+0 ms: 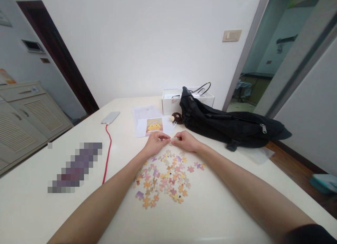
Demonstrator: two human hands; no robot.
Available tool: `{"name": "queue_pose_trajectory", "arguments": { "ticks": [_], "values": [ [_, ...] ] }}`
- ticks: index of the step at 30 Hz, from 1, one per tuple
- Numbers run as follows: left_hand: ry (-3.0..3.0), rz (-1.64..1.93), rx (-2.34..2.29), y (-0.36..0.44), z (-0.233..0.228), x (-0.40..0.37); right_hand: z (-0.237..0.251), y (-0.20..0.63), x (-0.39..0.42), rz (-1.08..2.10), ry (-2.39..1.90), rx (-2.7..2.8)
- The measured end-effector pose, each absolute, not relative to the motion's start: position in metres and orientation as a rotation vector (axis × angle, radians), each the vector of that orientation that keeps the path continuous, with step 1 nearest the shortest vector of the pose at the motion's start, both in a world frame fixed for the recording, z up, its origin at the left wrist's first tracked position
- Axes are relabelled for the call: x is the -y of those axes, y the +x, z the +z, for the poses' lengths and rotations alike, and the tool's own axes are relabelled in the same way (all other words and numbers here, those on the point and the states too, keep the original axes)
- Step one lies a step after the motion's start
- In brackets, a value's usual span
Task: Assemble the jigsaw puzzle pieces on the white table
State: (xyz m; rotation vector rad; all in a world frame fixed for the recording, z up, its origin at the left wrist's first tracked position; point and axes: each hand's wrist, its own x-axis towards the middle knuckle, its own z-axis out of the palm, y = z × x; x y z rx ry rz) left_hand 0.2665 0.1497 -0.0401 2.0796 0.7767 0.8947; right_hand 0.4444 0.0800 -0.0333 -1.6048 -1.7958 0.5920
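Note:
Scattered jigsaw puzzle pieces [164, 175] in pink, yellow, orange and lilac lie in a loose heap between my forearms. Just beyond the heap, my left hand [156, 144] is closed in a pinch; whatever its fingertips hold is too small to make out. Facing it, my right hand [188, 141] pinches a small puzzle piece [175, 139] with a greenish, pale look. The fingertips of both hands almost meet. Behind my left hand, a printed picture [154, 125] with yellow figures rests on white paper [140, 114].
A black bag [218, 123] lies at the back right, before a white box [171, 105] with cables. A small brown plush charm [177, 118] sits beside the bag. On the left are a grey power bank [110, 117], its red cable [107, 156] and a blurred-out object [76, 168].

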Motion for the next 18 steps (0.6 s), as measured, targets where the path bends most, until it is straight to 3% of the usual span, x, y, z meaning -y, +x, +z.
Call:
{"name": "queue_pose_trajectory", "arguments": {
  "ticks": [12, 18],
  "values": [
    [1.943, 0.902, -0.818, 0.269, -0.034, -0.145, -0.021, 0.441, -0.075, 0.527, -1.587, 1.917],
    [1.712, 0.770, -0.857, 0.264, -0.033, -0.150, -0.020, 0.436, -0.073, 0.323, -1.530, 1.937]
  ]
}}
